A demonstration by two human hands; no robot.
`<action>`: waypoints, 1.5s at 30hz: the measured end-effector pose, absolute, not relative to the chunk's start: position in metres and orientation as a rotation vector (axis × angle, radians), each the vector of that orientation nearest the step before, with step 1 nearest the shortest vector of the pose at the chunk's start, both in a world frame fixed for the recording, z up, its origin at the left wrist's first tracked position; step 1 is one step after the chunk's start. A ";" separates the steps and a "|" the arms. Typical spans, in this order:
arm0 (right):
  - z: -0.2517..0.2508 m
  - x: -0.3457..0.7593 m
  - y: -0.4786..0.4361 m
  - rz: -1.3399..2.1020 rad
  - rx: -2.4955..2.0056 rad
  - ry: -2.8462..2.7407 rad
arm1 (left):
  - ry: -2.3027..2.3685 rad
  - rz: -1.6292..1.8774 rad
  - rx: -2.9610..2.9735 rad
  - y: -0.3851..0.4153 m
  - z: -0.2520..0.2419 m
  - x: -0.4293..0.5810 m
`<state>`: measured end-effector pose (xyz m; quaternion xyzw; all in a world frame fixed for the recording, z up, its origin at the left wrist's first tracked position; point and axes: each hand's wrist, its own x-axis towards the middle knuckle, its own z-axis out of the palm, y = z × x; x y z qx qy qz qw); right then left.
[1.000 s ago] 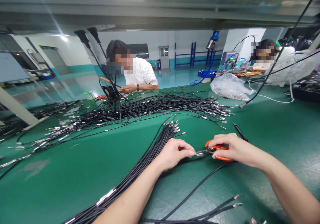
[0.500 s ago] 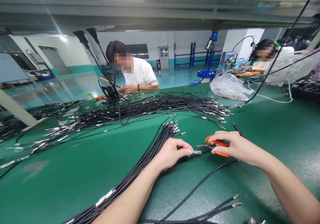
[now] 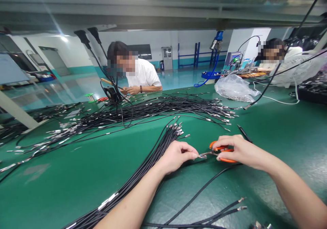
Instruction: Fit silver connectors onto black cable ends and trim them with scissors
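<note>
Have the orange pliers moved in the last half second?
Yes. Against the steady cable bundle, the orange pliers came nearer the camera, tip now meeting the terminal pinched in the left hand.

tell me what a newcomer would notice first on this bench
Near the front, the left hand pinches a metal terminal at the tips of orange-handled cutters gripped in the right hand. A sprawling pile of black cables with shiny ends spreads across the green table behind, and a tidy bundle runs diagonally toward the left forearm. A person in a striped shirt sits at the far side.
</note>
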<state>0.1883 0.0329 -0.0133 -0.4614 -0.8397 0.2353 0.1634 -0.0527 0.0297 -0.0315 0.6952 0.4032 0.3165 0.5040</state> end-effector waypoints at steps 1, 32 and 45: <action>-0.013 0.188 0.033 0.668 -1.316 -2.390 | 0.973 0.766 1.679 0.030 -0.032 -0.053; -0.016 0.188 0.035 0.706 -1.327 -2.390 | 0.931 0.787 1.652 0.029 -0.034 -0.053; -0.061 0.197 0.068 -0.071 -1.606 -2.223 | 0.942 0.915 1.328 0.028 -0.031 -0.051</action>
